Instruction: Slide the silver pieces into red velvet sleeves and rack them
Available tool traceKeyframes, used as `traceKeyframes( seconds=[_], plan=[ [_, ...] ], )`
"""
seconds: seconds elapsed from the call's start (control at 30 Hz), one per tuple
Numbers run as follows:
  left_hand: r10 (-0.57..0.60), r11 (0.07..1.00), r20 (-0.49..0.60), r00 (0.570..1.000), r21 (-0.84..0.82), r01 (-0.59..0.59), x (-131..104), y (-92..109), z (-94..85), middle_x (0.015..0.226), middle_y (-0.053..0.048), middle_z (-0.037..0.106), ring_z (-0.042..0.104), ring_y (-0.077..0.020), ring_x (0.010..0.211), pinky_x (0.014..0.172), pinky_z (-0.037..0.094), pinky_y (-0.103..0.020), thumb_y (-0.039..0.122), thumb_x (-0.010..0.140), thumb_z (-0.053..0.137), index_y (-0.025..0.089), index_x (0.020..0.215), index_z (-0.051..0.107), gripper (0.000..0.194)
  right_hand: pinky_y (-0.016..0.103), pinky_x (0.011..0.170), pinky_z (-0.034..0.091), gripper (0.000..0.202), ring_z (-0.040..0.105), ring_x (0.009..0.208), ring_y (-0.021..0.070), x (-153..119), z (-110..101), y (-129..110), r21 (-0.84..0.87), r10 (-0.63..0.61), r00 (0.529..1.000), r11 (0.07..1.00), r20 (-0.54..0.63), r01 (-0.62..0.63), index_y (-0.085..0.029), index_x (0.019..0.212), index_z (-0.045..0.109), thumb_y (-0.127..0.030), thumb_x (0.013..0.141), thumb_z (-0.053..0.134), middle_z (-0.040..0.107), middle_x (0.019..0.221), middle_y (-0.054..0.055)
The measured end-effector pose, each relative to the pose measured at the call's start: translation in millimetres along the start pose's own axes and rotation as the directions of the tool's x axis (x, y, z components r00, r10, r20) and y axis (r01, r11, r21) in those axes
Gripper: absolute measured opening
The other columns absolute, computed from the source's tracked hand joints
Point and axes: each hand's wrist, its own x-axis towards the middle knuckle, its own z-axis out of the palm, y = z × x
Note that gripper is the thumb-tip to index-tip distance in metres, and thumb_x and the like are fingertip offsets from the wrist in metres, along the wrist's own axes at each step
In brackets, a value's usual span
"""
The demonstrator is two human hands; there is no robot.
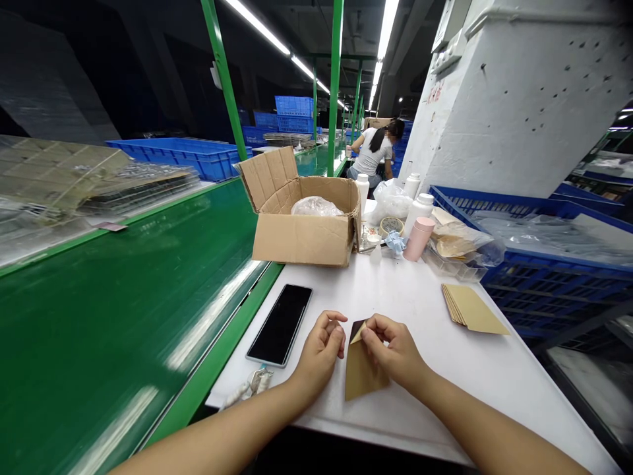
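The right hand (388,340) pinches a folded-back corner of a tan sheet (364,377), thumb against fingertips, and a dark surface (357,327) shows beside the fold. The sheet lies near the front edge of the white table (410,293), between the person's two hands. The left hand (320,349) is apart from the right, just beside the sheet, its fingers loosely curled with nothing visible in their grip. With no clear hold from that side, a hard pull by the right hand could drag or twist the whole sheet, or send it over the near edge. If the folded layer is thin, a sharp tug at so small a corner could tear it or leave a crease; a loose pinch could let the corner slip away. Fingertips on the dark surface might smudge it. The phone (279,325) lies to the left of the left hand, near a bundled white cable (250,386), so a wide elbow or wrist swing could nudge either. The stack of tan pieces (473,310) sits farther right, well apart from both hands.
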Motion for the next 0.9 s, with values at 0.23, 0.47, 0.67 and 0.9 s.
traceKeyframes(
  seconds=[0.23, 0.47, 0.67, 0.9],
  plan=[
    [-0.033, 0.999, 0.023, 0.999, -0.006, 0.033, -0.3, 0.8, -0.7, 0.055, 0.006, 0.042, 0.039, -0.0033, 0.046, 0.048, 0.030, -0.015, 0.049, 0.077, 0.052, 0.015, 0.081, 0.043, 0.036, 0.021, 0.048, 0.036, 0.020, 0.045, 0.051, 0.0093, 0.0, 0.0, 1.9, -0.022, -0.001, 1.000, 1.000, 0.002, 0.001, -0.017, 0.068, 0.051, -0.030, 0.083, 0.049, 0.048, 0.058, -0.002],
    [-0.011, 1.000, 0.040, 0.999, 0.015, 0.010, -0.6, 3.5, 0.6, 0.059, 0.004, 0.044, 0.043, -0.0043, 0.054, 0.055, 0.036, -0.016, 0.042, 0.079, 0.053, 0.014, 0.074, 0.042, 0.031, 0.021, 0.048, 0.036, 0.021, 0.046, 0.051, 0.0094, 0.6, -0.2, 3.0, -0.020, 0.005, 1.000, 1.000, 0.014, -0.004, -0.017, 0.069, 0.050, -0.031, 0.084, 0.048, 0.050, 0.059, -0.002],
    [-0.016, 1.000, 0.041, 0.999, 0.014, 0.015, 0.0, 2.4, 1.6, 0.061, 0.004, 0.043, 0.043, -0.0040, 0.054, 0.054, 0.037, -0.016, 0.043, 0.079, 0.053, 0.014, 0.075, 0.042, 0.031, 0.021, 0.049, 0.037, 0.020, 0.047, 0.053, 0.0098, 0.8, -0.3, 3.4, -0.037, 0.000, 1.000, 0.999, 0.020, 0.001, -0.017, 0.070, 0.050, -0.031, 0.084, 0.047, 0.051, 0.061, -0.001],
    [-0.021, 1.000, 0.018, 1.000, -0.009, 0.022, -0.2, 5.4, 4.5, 0.068, 0.004, 0.045, 0.044, -0.0035, 0.055, 0.053, 0.037, -0.016, 0.043, 0.078, 0.053, 0.014, 0.079, 0.042, 0.030, 0.021, 0.051, 0.035, 0.019, 0.044, 0.054, 0.0096, -1.0, -0.9, 1.5, -0.090, -0.044, 0.999, 0.995, 0.001, 0.044, -0.016, 0.068, 0.052, -0.027, 0.083, 0.049, 0.050, 0.060, -0.001]
  ],
)
